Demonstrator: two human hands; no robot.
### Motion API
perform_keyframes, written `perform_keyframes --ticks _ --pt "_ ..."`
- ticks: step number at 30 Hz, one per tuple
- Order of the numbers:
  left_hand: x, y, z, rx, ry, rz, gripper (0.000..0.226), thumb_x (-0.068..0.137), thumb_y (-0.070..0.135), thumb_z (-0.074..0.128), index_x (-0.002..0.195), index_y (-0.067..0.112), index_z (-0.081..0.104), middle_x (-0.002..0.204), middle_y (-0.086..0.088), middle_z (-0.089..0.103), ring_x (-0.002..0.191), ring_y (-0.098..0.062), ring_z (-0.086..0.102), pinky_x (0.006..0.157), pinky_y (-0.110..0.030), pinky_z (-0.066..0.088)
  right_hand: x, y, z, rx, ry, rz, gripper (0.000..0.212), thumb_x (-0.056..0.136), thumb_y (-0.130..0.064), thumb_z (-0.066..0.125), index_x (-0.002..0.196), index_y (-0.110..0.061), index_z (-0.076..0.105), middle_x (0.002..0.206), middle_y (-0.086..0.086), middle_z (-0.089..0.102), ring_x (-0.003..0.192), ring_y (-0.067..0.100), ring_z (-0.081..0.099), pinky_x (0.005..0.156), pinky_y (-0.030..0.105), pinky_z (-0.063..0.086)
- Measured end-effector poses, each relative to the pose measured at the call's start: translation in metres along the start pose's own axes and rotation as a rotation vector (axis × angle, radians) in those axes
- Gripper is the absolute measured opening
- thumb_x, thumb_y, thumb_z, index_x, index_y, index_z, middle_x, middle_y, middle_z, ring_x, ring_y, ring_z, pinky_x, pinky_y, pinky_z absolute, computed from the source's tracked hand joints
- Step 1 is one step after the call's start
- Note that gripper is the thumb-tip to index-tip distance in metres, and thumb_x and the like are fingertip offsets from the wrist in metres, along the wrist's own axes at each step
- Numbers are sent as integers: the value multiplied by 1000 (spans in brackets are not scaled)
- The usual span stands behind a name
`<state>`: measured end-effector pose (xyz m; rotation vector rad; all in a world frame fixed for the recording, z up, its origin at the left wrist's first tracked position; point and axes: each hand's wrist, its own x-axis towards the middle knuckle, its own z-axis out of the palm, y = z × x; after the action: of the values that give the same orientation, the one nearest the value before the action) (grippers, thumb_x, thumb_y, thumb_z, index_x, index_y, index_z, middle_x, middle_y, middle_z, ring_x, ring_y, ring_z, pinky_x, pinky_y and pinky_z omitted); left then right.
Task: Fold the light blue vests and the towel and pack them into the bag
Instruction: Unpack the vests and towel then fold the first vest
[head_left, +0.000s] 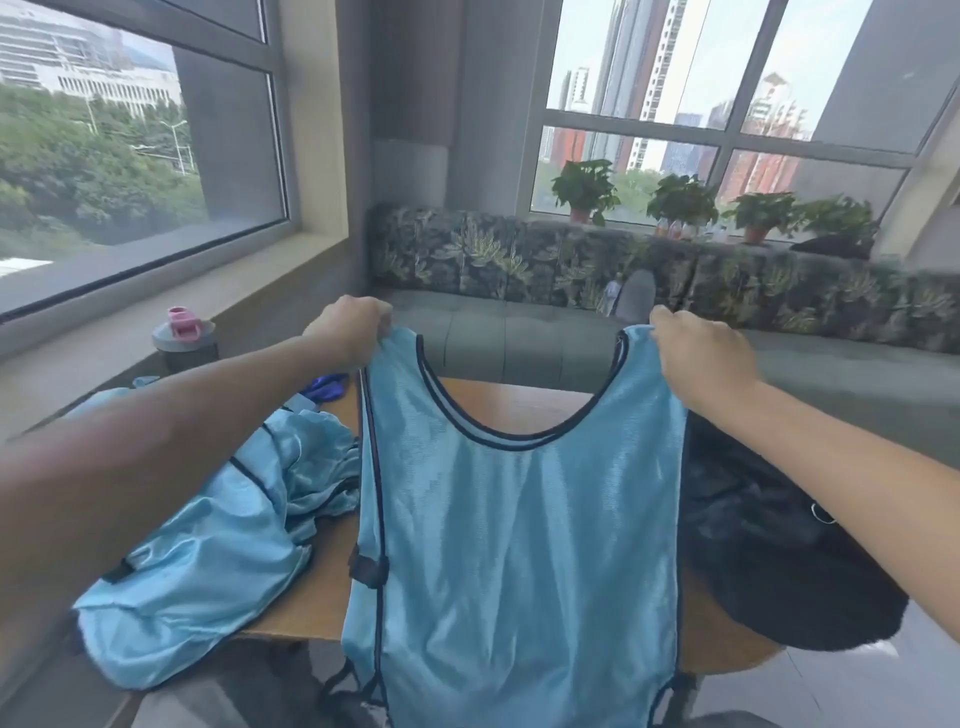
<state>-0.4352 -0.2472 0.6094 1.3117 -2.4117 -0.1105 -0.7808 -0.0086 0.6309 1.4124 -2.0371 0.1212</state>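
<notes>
A: Where is the vest (514, 519) at this moment?

B: It hangs in the air over the desk (519, 405). The left hand (350, 327) pinches 1 shoulder strap and the right hand (701, 358) pinches the other, so both hands are closed on the cloth. The lower edge goes below the near edge of the desk.

A: What could go wrong from here?

B: I think the cloth is thin and slippery. If it is put down quickly, it may wrinkle, and the fold will not be straight. Also, the side strap with the black buckle (368, 569) could be caught inside the fold. The second vest (208, 545) lies crumpled on the left of the desk and hangs partly over the edge, so it could slide to the floor if somebody pushes it.

A: And the containers?

B: The black bag (779, 561) lies on the right of the desk, soft and collapsed. I cannot tell if it is open, or if something is inside. A bottle with a pink lid (184, 338) stands on the window sill. I cannot see its content. I cannot find the towel with certainty.
</notes>
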Motion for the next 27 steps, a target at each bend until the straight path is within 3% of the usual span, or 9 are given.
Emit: perform_keyframes --ticks 3,8,12,15,19,21,24,26,27 --pt "38 -17 32 -5 -98 -29 39 85 -13 50 94 19 70 103 -7 68 91 -34 67 74 -36 54 26 -9 50 25 -58 -26 26 95 3 53 88 -14 34 73 7 49 60 29 44 52 36 34" --pt "74 -32 105 -52 -245 -98 22 85 -14 65 98 3 71 103 -14 69 97 -34 70 79 -36 57 45 -33 133 79 -202 -21 21 95 5 47 88 -11 35 76 7 45 67 31 47 57 36 32" --pt "79 -45 173 -2 -320 -90 21 90 -6 58 104 3 70 96 -13 66 97 -37 68 73 -35 51 43 -54 195 176 -387 54 17 90 5 42 96 -12 42 86 7 48 83 34 56 65 39 38" --pt "71 -51 212 3 -357 -124 22 94 1 51 108 6 68 105 -20 68 96 -40 63 71 -34 44 37 -62 232 404 -507 181 14 91 -3 44 98 -10 55 93 12 60 92 36 60 71 39 46" --pt "48 -48 242 65 -161 33 28 90 0 56 116 9 59 112 -16 57 103 -40 52 86 -46 46 23 -72 251 512 -541 264 29 93 -3 49 120 -10 56 115 13 60 105 38 58 85 40 48" --pt "29 -36 248 89 -100 104 29 84 -8 56 110 7 56 110 -15 53 99 -38 49 82 -46 45 10 -80 252 518 -489 253 33 89 3 47 120 -5 56 121 15 56 110 40 55 87 43 48" --pt "1 -16 255 76 -234 92 26 88 -11 47 110 1 55 117 -18 49 110 -38 47 91 -40 40 -21 -92 255 551 -538 226 27 91 0 50 116 -1 60 123 19 58 115 40 56 91 46 48" --pt "-8 -10 264 93 -396 13 26 100 3 45 124 -1 51 135 -18 44 127 -37 40 105 -39 36 -42 -101 261 533 -642 171 36 98 -10 54 132 1 55 143 21 51 134 36 47 109 41 37" --pt "-10 -9 269 102 -469 -25 36 105 14 42 138 0 43 149 -16 35 137 -36 33 111 -40 34 -51 -105 264 517 -696 129 46 102 -19 53 143 0 47 155 21 40 145 34 35 118 39 27"
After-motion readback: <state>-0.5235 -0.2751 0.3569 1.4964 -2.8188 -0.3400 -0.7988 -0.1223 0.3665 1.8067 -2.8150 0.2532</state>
